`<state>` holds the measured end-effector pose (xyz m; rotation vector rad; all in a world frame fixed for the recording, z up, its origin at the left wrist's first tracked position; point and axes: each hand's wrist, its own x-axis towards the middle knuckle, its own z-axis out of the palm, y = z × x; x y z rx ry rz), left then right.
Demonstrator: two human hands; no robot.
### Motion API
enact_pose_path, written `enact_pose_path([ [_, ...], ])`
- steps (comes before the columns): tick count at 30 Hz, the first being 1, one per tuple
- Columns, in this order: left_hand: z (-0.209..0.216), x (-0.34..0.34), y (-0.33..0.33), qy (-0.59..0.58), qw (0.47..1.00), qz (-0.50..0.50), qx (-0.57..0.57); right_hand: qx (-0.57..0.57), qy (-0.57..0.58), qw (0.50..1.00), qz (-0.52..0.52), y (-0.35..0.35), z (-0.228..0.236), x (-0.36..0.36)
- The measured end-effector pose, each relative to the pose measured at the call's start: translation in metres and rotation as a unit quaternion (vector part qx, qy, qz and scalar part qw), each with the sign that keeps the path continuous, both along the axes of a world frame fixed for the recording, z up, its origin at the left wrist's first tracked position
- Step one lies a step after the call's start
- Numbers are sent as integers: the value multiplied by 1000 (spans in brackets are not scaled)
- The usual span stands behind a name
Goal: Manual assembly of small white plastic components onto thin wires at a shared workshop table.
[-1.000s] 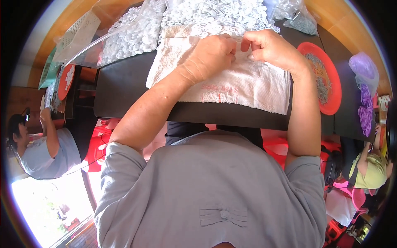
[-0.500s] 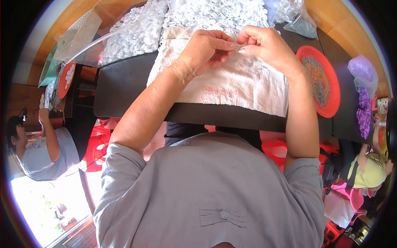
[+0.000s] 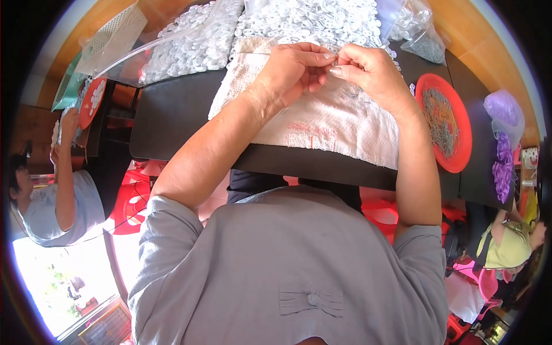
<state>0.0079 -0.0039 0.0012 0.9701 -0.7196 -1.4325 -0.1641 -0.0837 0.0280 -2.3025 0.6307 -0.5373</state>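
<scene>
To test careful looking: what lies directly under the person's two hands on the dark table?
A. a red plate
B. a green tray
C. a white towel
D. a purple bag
C: both the left hand and right hand meet above the white towel; the red plate sits off to the right.

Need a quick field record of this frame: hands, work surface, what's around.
left hand: fingertips pinched against the right hand's, item between them too small to tell
right hand: pinching, meets left above the cloth
white cloth: spread on dark table
white ring pile: behind the hands
red plate: right of cloth, thin wiry bits in it
</scene>
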Motion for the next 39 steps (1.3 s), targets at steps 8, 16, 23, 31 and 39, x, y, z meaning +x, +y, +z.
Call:
enact_pose_path([
  [8, 1, -1, 0, -98, 994, 51, -4, -16, 4, 1000, 2, -5, 3, -5],
  [16, -9, -10, 0, -401, 909, 81, -85, -119, 6, 991, -58, -12, -5, -5],
  [23, -20, -15, -2, -579, 771, 89, -251, -143, -14, 987, -66, -13, -5, -5],
  [31, -15, -17, 5, -691, 670, 13, -270, -145, -15, 986, -78, -11, -3, -6],
  [39, -19, -23, 4, -745, 614, 47, -258, -153, -19, 985, -73, -10, -3, -6],
])
